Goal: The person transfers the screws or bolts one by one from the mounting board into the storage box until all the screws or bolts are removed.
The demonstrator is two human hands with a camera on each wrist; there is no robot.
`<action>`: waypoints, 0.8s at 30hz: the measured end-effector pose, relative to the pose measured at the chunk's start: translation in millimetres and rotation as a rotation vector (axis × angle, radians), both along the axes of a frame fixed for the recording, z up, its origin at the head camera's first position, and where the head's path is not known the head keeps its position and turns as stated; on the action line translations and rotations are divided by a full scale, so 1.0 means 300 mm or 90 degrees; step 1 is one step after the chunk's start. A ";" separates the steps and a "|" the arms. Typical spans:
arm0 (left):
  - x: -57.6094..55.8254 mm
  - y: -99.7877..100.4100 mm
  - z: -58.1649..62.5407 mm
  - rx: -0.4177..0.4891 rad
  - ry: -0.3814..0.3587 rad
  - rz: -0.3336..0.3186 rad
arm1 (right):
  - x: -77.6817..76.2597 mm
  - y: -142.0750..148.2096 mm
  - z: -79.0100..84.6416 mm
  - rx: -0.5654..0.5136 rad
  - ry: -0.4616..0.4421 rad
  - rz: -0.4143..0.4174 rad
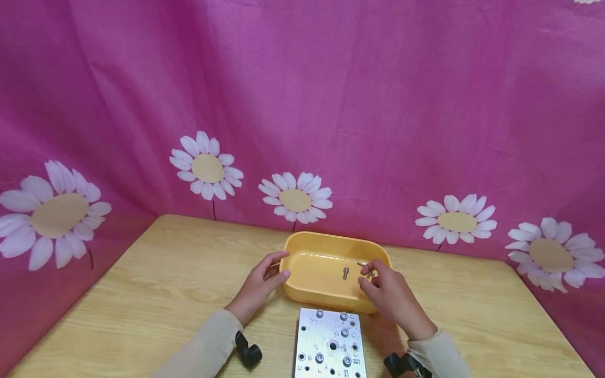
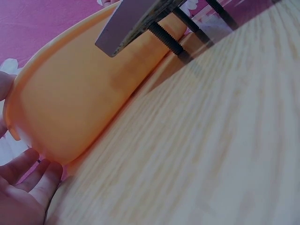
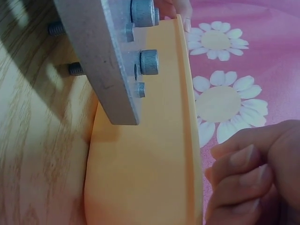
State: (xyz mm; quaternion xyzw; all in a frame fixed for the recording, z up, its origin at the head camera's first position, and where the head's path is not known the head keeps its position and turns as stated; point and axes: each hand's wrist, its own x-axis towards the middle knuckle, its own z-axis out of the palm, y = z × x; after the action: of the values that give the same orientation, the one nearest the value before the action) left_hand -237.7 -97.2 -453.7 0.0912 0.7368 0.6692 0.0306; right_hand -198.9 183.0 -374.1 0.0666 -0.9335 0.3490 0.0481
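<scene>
My left hand (image 1: 260, 283) grips the left end of a yellow plastic tray (image 1: 321, 300), thumb at the rim and fingers against the outer wall (image 2: 61, 108). Inside the tray lies a short metal bolt (image 1: 346, 273). Over its right end, my right hand (image 1: 389, 294) reaches in with bent fingers, thumb and index tip apart. Another bolt (image 1: 371, 274) shows in the gap between them, and one more bolt (image 1: 361, 264) lies just past the index finger. The right wrist view shows curled fingers (image 3: 243, 180) beside the tray rim, with no bolt visible there.
In front of the tray, a silver metal plate (image 1: 326, 336) with holes carries several socket-head bolts. Threaded ends (image 2: 166, 38) stick out below it, holding it above the wooden table (image 1: 142, 294). A pink daisy-print cloth (image 1: 378, 115) hangs behind.
</scene>
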 end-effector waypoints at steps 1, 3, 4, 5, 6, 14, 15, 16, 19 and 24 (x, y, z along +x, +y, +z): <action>-0.001 0.000 0.001 0.000 -0.003 0.000 | 0.000 0.000 0.000 -0.001 0.000 0.001; -0.002 0.000 0.002 0.002 -0.005 -0.002 | 0.000 0.002 0.000 -0.001 0.004 0.005; -0.001 0.000 0.002 0.002 -0.006 -0.003 | 0.001 0.002 -0.001 -0.002 0.007 0.006; -0.001 0.000 0.003 0.001 -0.008 -0.002 | 0.001 0.002 -0.001 -0.002 0.009 0.007; 0.000 0.000 0.003 0.002 -0.006 -0.003 | 0.002 0.003 0.000 -0.001 0.013 0.009; -0.002 0.001 0.013 -0.002 0.000 0.002 | 0.002 0.003 0.008 0.001 0.017 0.008; -0.002 0.001 0.015 -0.001 -0.001 0.003 | 0.002 0.003 0.008 0.001 0.018 0.009; -0.001 0.000 0.015 0.000 -0.003 0.006 | 0.002 0.003 0.008 0.000 0.019 0.010; 0.002 0.001 0.018 0.000 -0.008 0.011 | 0.002 0.001 0.008 -0.003 0.015 0.009; 0.007 0.002 0.017 -0.006 -0.014 0.010 | 0.006 0.001 0.005 -0.007 0.013 0.009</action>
State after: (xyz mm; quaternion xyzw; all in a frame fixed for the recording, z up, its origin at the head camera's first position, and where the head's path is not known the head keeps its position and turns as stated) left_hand -235.7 -96.7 -448.6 0.0777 0.7404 0.6668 0.0336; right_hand -197.1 183.2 -372.6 0.0766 -0.9304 0.3541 0.0555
